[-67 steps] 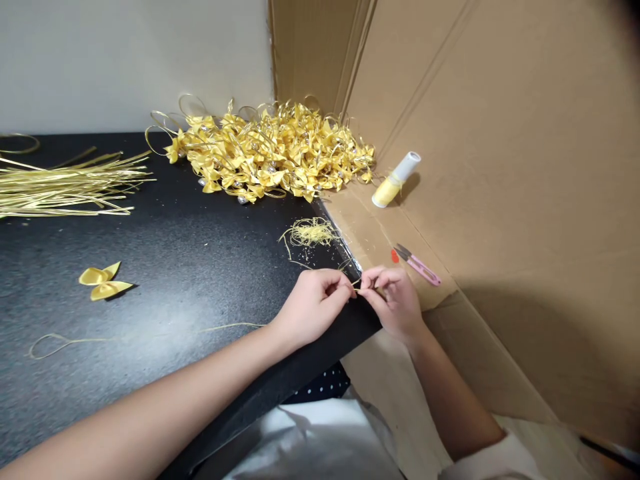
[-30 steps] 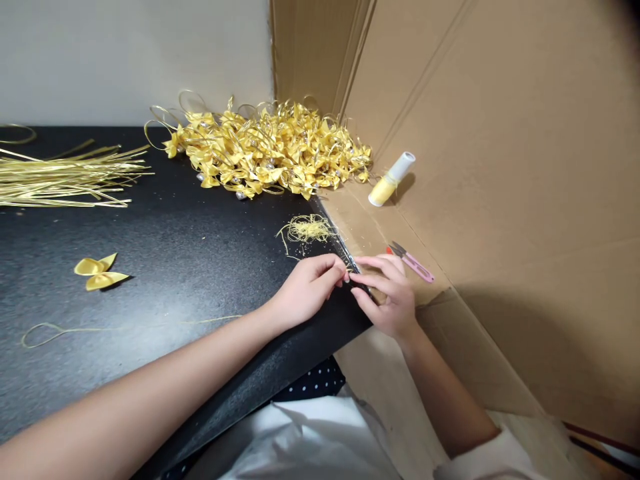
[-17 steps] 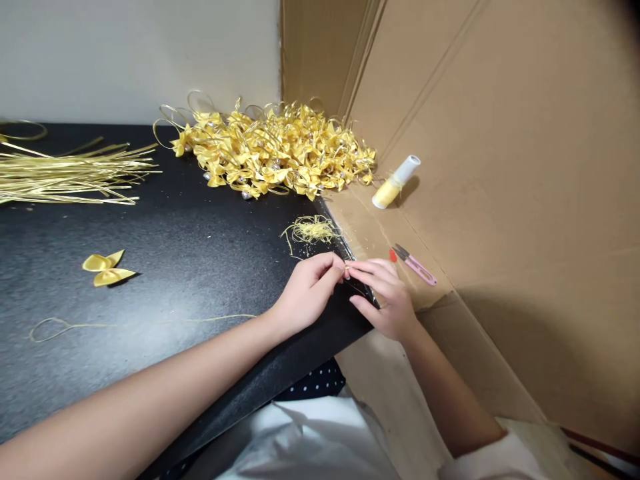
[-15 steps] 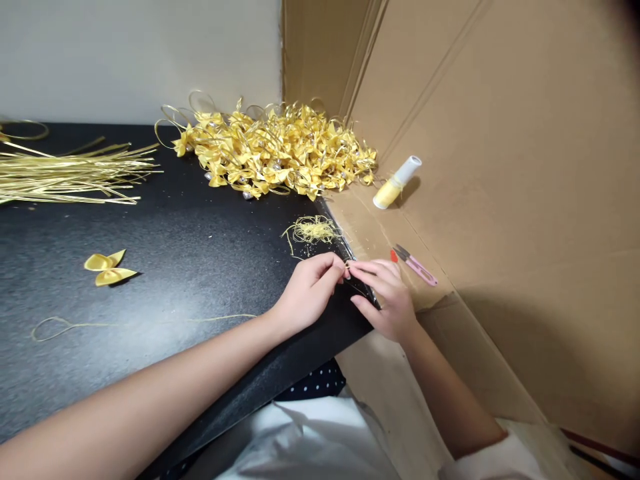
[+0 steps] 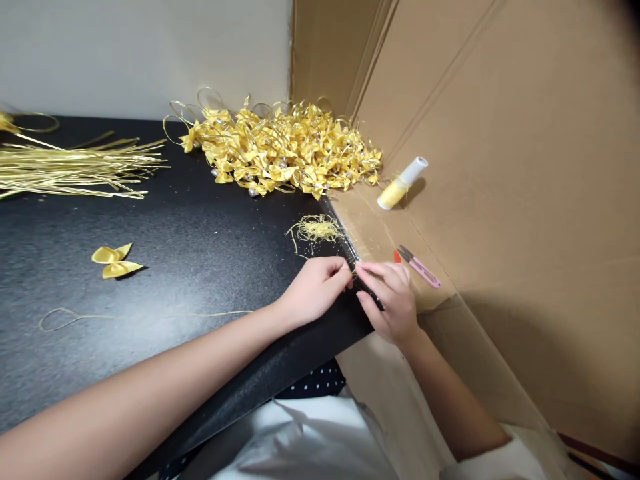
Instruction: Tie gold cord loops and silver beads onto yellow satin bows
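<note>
Near the table's right edge, my left hand (image 5: 320, 287) is closed in a pinch on yellow thread. Facing it, my right hand (image 5: 389, 297) has its fingertips together on the same thread, close to the left fingers. The thread between them is thin and partly hidden. Just beyond my hands lies a loose tangle of yellow thread (image 5: 320, 229). A long strand with a looped end (image 5: 59, 319) stretches across the black table to behind my left forearm. Left of my hands, a gold ribbon bow (image 5: 116, 261) rests on the table.
A heap of gold bows with wire loops (image 5: 280, 150) sits at the back. Gold ties (image 5: 80, 167) lie at the far left. On the cardboard (image 5: 525, 167) at right are a thread spool (image 5: 403, 183), pink thread snips (image 5: 421, 268) and a small red piece (image 5: 397, 256).
My two hands have drawn slightly apart, with thread now showing between the fingertips. The view has shifted a little, so the table's items appear slightly further right.
</note>
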{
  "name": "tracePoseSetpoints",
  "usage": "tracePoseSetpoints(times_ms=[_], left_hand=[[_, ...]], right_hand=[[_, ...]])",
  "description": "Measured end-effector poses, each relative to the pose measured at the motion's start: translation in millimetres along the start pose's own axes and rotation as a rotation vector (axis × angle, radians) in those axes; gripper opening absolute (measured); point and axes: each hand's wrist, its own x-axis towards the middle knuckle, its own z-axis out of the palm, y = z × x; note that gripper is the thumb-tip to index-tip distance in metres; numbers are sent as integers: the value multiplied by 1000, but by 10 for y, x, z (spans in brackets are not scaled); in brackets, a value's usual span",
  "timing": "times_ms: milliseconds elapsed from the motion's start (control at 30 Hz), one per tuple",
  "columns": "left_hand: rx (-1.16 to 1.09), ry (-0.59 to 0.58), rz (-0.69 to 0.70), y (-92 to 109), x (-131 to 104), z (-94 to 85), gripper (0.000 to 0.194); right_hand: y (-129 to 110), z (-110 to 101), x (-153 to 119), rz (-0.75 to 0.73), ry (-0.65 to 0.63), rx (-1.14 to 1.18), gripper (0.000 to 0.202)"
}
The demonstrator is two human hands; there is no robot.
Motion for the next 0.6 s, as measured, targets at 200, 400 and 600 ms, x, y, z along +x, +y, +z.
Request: tracePoseSetpoints(times_ms=[200, 400, 600], left_hand=[[-62, -69, -93, 23, 47, -32, 20], [-53, -145, -57, 25, 49, -51, 19], [48, -155, -5, 29, 32, -41, 21]], right_hand=[[53, -8, 6, 198, 106, 207, 20], [72, -1, 110, 250, -7, 323, 7], [28, 0, 66, 222, 55, 226, 11]])
